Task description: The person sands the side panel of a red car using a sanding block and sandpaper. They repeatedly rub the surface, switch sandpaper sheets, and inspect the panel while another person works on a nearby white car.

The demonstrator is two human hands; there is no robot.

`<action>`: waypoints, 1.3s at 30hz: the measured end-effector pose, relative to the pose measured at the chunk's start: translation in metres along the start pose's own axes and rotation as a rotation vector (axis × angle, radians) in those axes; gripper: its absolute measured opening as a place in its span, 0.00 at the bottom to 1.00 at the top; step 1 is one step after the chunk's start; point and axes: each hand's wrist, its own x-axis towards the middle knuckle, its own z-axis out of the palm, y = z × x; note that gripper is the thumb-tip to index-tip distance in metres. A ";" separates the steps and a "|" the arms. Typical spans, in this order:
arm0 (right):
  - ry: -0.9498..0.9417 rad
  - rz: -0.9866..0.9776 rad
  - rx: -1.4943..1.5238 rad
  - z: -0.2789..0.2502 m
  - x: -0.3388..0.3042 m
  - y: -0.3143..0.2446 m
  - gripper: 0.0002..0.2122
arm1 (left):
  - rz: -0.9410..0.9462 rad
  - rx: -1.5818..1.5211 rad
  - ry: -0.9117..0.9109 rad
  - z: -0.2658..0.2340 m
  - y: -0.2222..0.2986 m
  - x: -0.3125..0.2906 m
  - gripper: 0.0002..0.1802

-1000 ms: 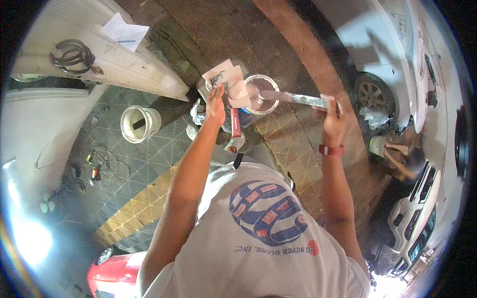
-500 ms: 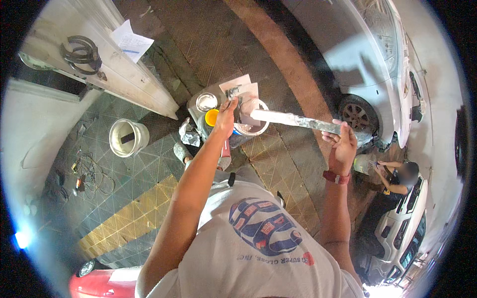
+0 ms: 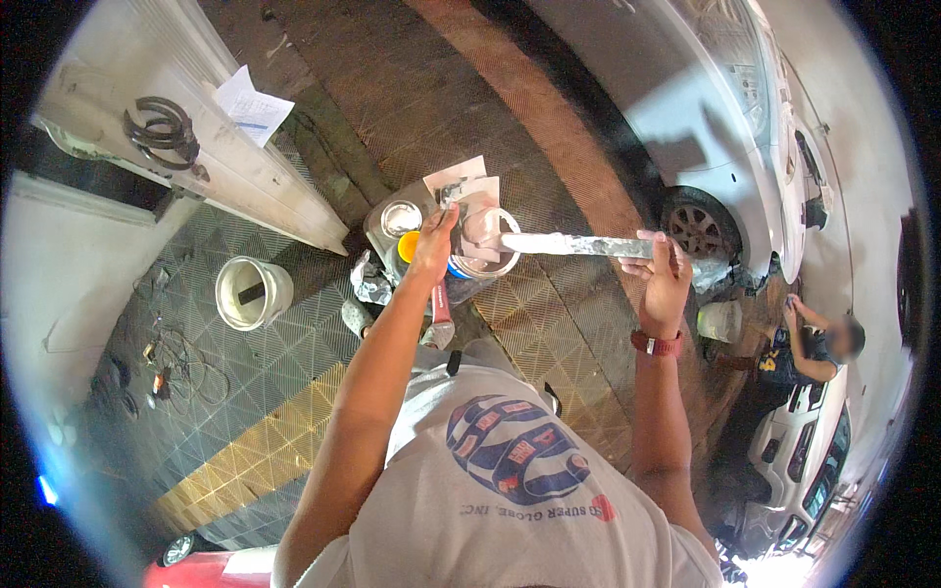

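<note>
My left hand (image 3: 431, 253) is closed on the edge of a flat, pale board (image 3: 478, 199) with grey and pinkish smears. Fingers of my right hand (image 3: 666, 284) are wrapped round the far right end of a long, flat stirring stick (image 3: 578, 244) coated with whitish paste. Its left end meets a mound of pinkish-grey paste (image 3: 482, 227) on the board. Directly below, an open white can (image 3: 511, 257) holds the same sort of paste, partly hidden by the board. Beside it are a yellow round cup or lid (image 3: 408, 246) and a small tin (image 3: 401, 218) with a whitish top.
A white bucket (image 3: 281, 294) stands on the tiled floor at left, near tangled cords (image 3: 186, 367). A sheet of paper (image 3: 252, 106) hangs on a pale panel (image 3: 294, 201) with a coiled hose. Right are a silver car (image 3: 657, 78) and a person (image 3: 809, 343) near another bucket (image 3: 720, 320).
My right hand has moved slightly downward relative to the board, and the stick's left end rests closer on the paste. The person at right has drawn their hands away from the bucket.
</note>
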 end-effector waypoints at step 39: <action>0.443 -0.168 -1.086 0.092 0.021 0.259 0.35 | -0.154 -0.688 -0.189 0.021 0.061 -0.048 0.27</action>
